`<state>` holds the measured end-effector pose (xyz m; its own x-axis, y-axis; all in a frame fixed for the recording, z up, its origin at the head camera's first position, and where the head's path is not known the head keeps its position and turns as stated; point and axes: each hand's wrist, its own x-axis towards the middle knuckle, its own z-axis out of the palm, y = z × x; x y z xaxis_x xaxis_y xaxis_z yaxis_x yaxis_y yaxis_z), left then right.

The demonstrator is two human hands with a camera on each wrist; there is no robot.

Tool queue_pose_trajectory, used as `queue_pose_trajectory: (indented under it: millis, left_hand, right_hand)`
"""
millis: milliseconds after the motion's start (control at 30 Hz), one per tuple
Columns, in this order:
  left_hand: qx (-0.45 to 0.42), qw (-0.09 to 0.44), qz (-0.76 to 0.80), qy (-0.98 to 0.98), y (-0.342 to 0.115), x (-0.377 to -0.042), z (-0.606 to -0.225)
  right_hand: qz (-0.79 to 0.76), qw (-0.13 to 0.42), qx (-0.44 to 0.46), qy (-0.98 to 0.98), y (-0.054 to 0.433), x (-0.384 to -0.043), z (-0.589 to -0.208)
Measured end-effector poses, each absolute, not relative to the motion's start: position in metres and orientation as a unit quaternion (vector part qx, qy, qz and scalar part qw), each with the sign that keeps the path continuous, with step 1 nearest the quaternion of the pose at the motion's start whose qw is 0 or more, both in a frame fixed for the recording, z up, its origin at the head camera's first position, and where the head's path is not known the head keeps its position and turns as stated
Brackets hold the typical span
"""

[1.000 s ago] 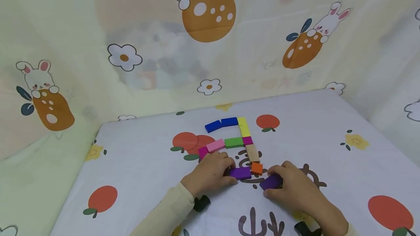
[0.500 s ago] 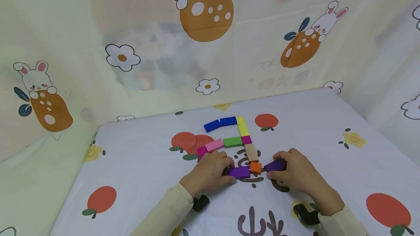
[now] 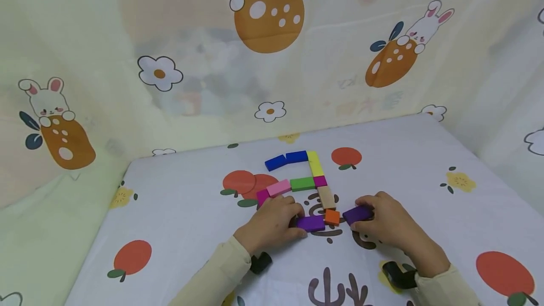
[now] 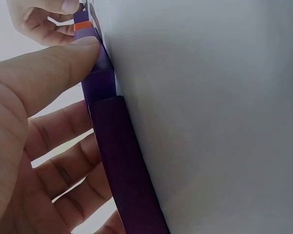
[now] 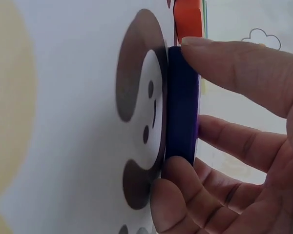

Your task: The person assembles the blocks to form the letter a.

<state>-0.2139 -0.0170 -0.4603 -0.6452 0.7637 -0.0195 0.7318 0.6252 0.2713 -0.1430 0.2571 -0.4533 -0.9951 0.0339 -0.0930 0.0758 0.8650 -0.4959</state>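
Observation:
My left hand (image 3: pixel 272 221) pinches a purple block (image 3: pixel 311 224) between thumb and fingers. A dark plum block (image 4: pixel 127 170) sits end-on behind it in the left wrist view, along the same fingers. The purple block's other end meets an orange block (image 3: pixel 332 217). To the right of the orange block, my right hand (image 3: pixel 393 223) grips a second purple block (image 3: pixel 358 214), with a narrow gap between the two. In the right wrist view this block (image 5: pixel 181 107) stands close against the cloth, thumb at one end and fingers around the other.
A winding line of blocks runs away from the orange one: beige (image 3: pixel 326 197), magenta (image 3: pixel 320 181), yellow (image 3: pixel 315 163), two blue (image 3: pixel 296 157), with green (image 3: pixel 302 183), pink (image 3: pixel 279 188) and magenta (image 3: pixel 262 196) branching left. Printed cloth (image 3: pixel 191 240) covers the table.
My right hand has carried its purple block away from me and slightly right, level with the orange block, then tilted it a little. My left hand has stayed in place.

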Motion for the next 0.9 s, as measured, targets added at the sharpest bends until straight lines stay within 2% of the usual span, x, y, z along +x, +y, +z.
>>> queue_pose_trajectory:
  millis: [900]
  left_hand:
    - [0.408, 0.076, 0.124, 0.901, -0.0157, -0.2142, -0.4577]
  right_hand:
    - [-0.290, 0.039, 0.022, 0.956, 0.2623, -0.1464, -0.4534]
